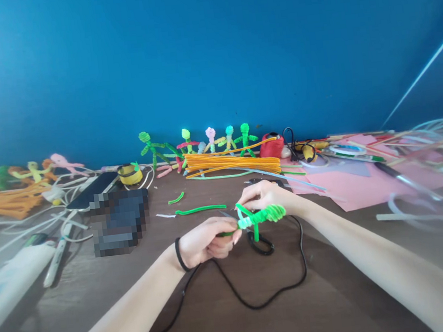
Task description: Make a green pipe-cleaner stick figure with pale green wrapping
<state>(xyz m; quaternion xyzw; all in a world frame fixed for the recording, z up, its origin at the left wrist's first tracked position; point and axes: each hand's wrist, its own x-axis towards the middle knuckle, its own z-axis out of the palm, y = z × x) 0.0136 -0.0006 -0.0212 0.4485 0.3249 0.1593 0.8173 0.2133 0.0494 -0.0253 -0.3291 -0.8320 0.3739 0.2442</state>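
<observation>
A green pipe cleaner figure (265, 215) with a coiled head and a pale band round its body is held up over the table. My left hand (210, 239), a black band at its wrist, is closed round the figure's lower end. The fingers of my right hand (263, 196) are pinched at a bent green limb on the figure's far side. Black-handled scissors (261, 244) lie below the figure, their blades partly hidden by my hands. A straight green pipe cleaner (200, 209) and a short green piece (176, 198) lie beyond my left hand.
A bundle of orange pipe cleaners (233, 163) lies before several finished figures (245, 136) along the blue wall. Phones (95, 191) and white cables are at left. Pink paper (352, 188) and loose sticks cover the right. A black cord (257, 307) loops across the front.
</observation>
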